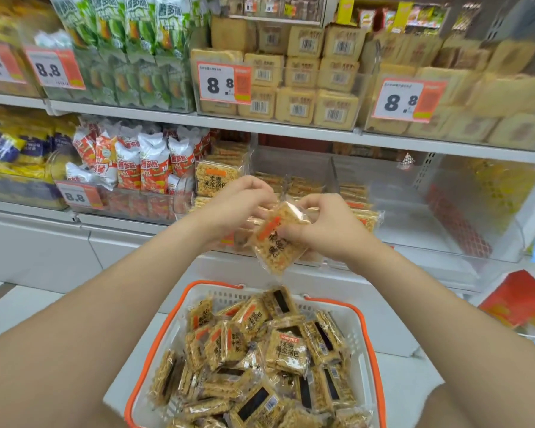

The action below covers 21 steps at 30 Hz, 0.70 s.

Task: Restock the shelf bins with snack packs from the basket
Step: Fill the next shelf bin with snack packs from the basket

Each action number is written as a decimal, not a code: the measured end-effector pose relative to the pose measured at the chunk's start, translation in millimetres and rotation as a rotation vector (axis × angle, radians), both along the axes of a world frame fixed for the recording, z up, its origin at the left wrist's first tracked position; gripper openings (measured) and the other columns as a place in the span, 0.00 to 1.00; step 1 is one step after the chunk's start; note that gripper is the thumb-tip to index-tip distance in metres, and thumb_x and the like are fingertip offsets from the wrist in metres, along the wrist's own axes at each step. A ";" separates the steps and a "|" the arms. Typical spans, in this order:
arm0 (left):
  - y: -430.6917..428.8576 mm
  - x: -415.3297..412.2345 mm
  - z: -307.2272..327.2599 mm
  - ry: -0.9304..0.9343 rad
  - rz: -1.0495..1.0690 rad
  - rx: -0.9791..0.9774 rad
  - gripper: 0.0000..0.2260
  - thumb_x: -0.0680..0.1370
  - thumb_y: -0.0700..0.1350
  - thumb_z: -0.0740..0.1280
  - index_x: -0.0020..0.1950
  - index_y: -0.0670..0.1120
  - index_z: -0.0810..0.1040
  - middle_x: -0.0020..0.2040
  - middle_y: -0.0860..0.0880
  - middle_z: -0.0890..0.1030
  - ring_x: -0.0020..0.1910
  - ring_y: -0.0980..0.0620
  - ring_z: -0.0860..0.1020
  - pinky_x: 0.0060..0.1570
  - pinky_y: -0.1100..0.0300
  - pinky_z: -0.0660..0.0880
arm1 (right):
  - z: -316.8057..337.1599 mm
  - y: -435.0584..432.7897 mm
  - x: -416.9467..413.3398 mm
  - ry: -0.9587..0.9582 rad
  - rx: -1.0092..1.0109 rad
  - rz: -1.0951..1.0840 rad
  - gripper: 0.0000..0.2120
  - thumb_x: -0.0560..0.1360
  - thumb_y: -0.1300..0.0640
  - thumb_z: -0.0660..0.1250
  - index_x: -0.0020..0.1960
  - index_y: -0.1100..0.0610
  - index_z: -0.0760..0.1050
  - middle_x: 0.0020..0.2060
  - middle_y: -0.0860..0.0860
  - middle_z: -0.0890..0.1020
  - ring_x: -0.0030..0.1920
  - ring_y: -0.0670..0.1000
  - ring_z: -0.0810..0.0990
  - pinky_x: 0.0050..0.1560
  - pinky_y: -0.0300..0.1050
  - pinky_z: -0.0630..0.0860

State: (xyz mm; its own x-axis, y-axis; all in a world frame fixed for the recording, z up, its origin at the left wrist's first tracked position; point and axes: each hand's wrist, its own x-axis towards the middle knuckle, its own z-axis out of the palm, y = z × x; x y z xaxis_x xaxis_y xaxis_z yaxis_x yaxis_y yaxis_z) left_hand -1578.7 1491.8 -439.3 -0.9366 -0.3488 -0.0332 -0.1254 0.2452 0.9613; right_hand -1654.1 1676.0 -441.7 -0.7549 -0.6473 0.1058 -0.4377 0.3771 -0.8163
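Snack pack (278, 239), a clear-wrapped square of golden crisped rice with an orange strip, sits tilted at the middle of the view, above the basket and in front of the lower shelf. The left hand (238, 205) pinches its upper edge from 10 o'clock. The right hand (325, 230) grasps it from 3 o'clock, thumb on the printed face and fingers curled over the top.

At 6 o'clock a white basket (365, 341) with an orange rim stands on the pale floor (28, 301), heaped with more packs (286, 350) of the same kind lying at all angles.

Just beyond the hands, at 12 o'clock, a clear bin (291, 163) on the lower shelf holds a low layer of matching packs, with open room above them up to the white shelf edge (291, 126). At 2 to 3 o'clock a second clear bin (476, 217) shows mostly bare space inside its walls. At 9 to 10 o'clock red-and-white bags (149, 168) stand upright, packed close.

On the upper shelf, tan square packs (306, 88) are stacked at 12 to 1 o'clock behind a price tag (224, 83) reading 8.8, and green bags (136, 41) fill 11 o'clock. An orange box (519, 301) lies at 4 o'clock, beside the shelf's end.
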 end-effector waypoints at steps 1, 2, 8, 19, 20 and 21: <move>2.2 -3.8 3.0 0.004 0.056 -0.020 0.07 0.81 0.48 0.69 0.59 0.51 0.81 0.58 0.50 0.84 0.55 0.51 0.83 0.58 0.46 0.82 | 2.9 3.2 -0.8 -0.098 -0.073 -0.061 0.15 0.70 0.51 0.80 0.53 0.53 0.81 0.43 0.55 0.88 0.41 0.54 0.88 0.41 0.57 0.86; 5.0 -5.9 5.7 -0.009 0.093 -0.030 0.08 0.82 0.48 0.66 0.59 0.51 0.80 0.58 0.51 0.83 0.56 0.51 0.82 0.59 0.46 0.81 | 4.2 5.5 -3.6 -0.146 -0.119 -0.122 0.17 0.70 0.50 0.79 0.56 0.54 0.80 0.46 0.55 0.87 0.44 0.54 0.88 0.42 0.55 0.87; 23.1 -10.5 9.8 0.005 -0.027 0.200 0.10 0.86 0.48 0.65 0.59 0.45 0.84 0.54 0.44 0.84 0.51 0.45 0.83 0.51 0.46 0.85 | 2.4 16.0 -18.8 -0.326 -0.316 -0.263 0.27 0.60 0.43 0.77 0.56 0.47 0.75 0.59 0.56 0.80 0.56 0.61 0.84 0.51 0.68 0.84; 35.8 -32.8 -0.6 0.061 0.001 0.064 0.09 0.88 0.46 0.62 0.63 0.47 0.80 0.59 0.43 0.84 0.58 0.44 0.84 0.49 0.50 0.86 | 4.5 29.0 -38.7 -0.049 -0.279 -0.321 0.12 0.77 0.52 0.66 0.57 0.49 0.84 0.52 0.46 0.85 0.54 0.48 0.82 0.57 0.46 0.77; 37.5 -33.9 -1.5 0.066 -0.011 0.053 0.09 0.88 0.46 0.63 0.64 0.48 0.80 0.58 0.44 0.85 0.57 0.44 0.84 0.49 0.51 0.86 | 5.7 32.6 -39.5 0.097 -0.206 -0.324 0.12 0.78 0.55 0.65 0.58 0.50 0.84 0.51 0.45 0.85 0.52 0.44 0.81 0.53 0.39 0.75; 39.5 -35.2 -2.8 0.069 -0.021 0.030 0.09 0.87 0.46 0.63 0.65 0.48 0.80 0.56 0.45 0.85 0.56 0.46 0.84 0.50 0.51 0.86 | 7.4 36.3 -39.3 0.228 -0.123 -0.316 0.14 0.79 0.57 0.64 0.60 0.51 0.84 0.52 0.45 0.85 0.50 0.41 0.80 0.50 0.34 0.73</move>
State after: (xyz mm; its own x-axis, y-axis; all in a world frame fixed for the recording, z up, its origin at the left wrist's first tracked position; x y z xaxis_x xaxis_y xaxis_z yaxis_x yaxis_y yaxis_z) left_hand -1613.9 1531.4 -442.1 -0.9440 -0.3291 0.0218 -0.0536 0.2184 0.9744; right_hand -1693.4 1712.2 -434.3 -0.8628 -0.3594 0.3555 -0.4909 0.4280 -0.7588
